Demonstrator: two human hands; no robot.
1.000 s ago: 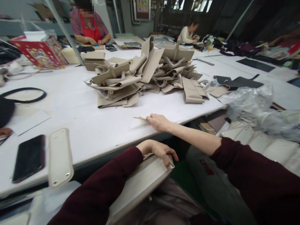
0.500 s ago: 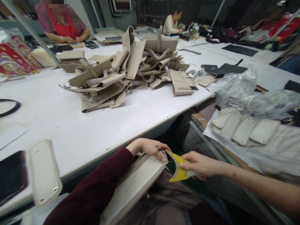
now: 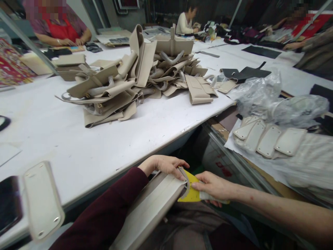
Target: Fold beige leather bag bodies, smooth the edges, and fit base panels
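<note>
My left hand (image 3: 168, 166) is closed on the near-table end of a long beige bag piece (image 3: 153, 201) with a pale inner face, which slants down across my lap. In my right hand (image 3: 214, 186) is a flat yellow tool (image 3: 191, 176) with a curved, hollowed front edge. That curved edge meets the end of the bag piece, just below my left fingers. A whitish grip part of the tool shows under my right palm. The lower end of the bag piece is hidden behind my left sleeve.
A heap of beige bag parts (image 3: 145, 76) lies on the white table (image 3: 104, 149). At left are a phone (image 3: 10, 201) and a cream panel (image 3: 43, 201). More cream panels (image 3: 269, 140) and plastic bags (image 3: 299, 111) lie at right. Other people sit beyond.
My right hand has moved left with the yellow tool, closing the gap to the end of the bag piece. My left hand keeps its hold. The view has shifted slightly.
</note>
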